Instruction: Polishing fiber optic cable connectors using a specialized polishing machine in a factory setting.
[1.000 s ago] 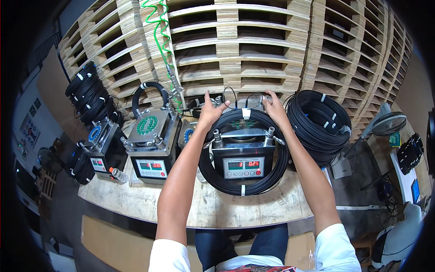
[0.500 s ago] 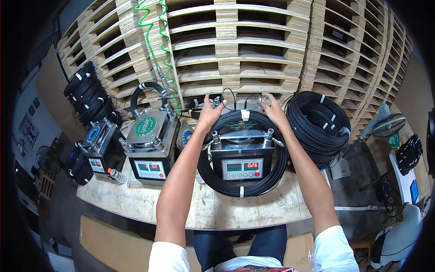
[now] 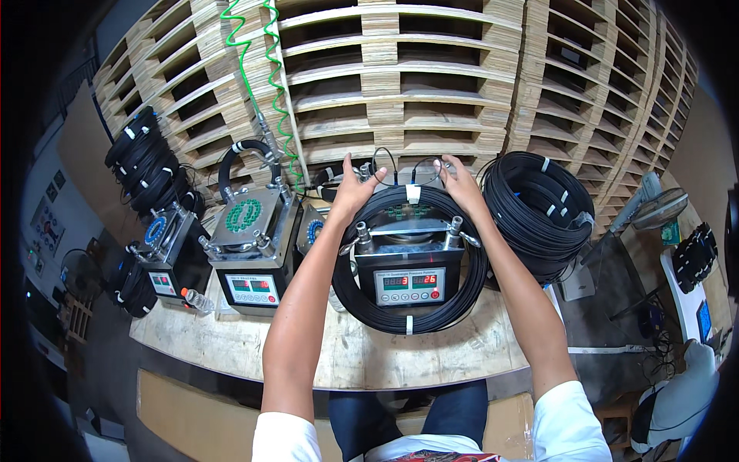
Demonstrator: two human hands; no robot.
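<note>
Black cable coil: the black cable coil (image 3: 377, 312) rings the front machine (image 3: 406, 240), its lower arc in front of the control panel (image 3: 409, 286); its upper arc runs behind the metal posts, between the two hands.
Handling: probably fairly heavy as a bundle, springy rather than rigid; the smooth jacket may slide a little between turns.
White bands: one white band (image 3: 413, 194) wraps the upper arc, another the lower; these tied spots look the firmest places to hold, with a hand on each side of the ring for lifting.
Thin cable ends: two thin cable ends (image 3: 395, 165) rise in small loops above the upper arc; likely the fragile part, best taken lightly near the tips and never bent sharply.
Left hand: the left hand (image 3: 354, 189) is beside the left loop; thumb and index stand wide; the other fingers' grip cannot be told.
Right hand: the right hand (image 3: 462, 187) is at the right loop; thumb and index stand narrow; whether they pinch the end cannot be told.
Neighbours: a stack of coils (image 3: 523, 258) at right; a second machine (image 3: 246, 223) at left; wooden pallets (image 3: 454, 69) behind the bench (image 3: 223, 339).
</note>
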